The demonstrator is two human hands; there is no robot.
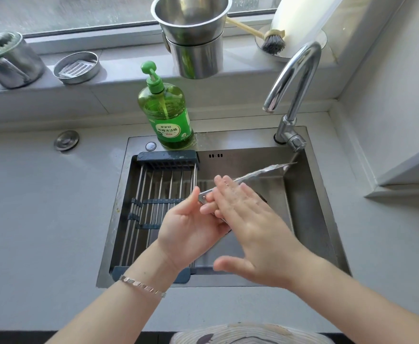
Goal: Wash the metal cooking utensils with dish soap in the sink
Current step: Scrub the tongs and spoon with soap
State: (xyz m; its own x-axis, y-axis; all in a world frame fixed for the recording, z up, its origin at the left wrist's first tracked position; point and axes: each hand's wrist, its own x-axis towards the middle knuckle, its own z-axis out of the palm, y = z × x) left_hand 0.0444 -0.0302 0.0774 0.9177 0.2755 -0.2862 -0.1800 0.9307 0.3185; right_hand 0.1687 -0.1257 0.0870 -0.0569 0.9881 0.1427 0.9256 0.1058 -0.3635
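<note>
Over the steel sink (pixel 312 209), my left hand (pixel 191 227) holds the handle end of a long metal utensil (pixel 260 173), palm up, fingers partly curled under it. The utensil's shiny blade points up and right toward the sink's back right corner. My right hand (pixel 250 229) lies flat across the handle with straight fingers, rubbing along it. A green dish soap pump bottle (pixel 166 112) stands on the sink's back ledge. No water runs from the faucet (pixel 295 85).
A sliding drain rack (pixel 154 194) spans the sink's left part. On the windowsill sit stacked steel cups (pixel 193 36), a round tin with a grater (pixel 77 67), a lidded steel mug (pixel 7 58) and a dish brush (pixel 271 40). Grey counter lies on both sides.
</note>
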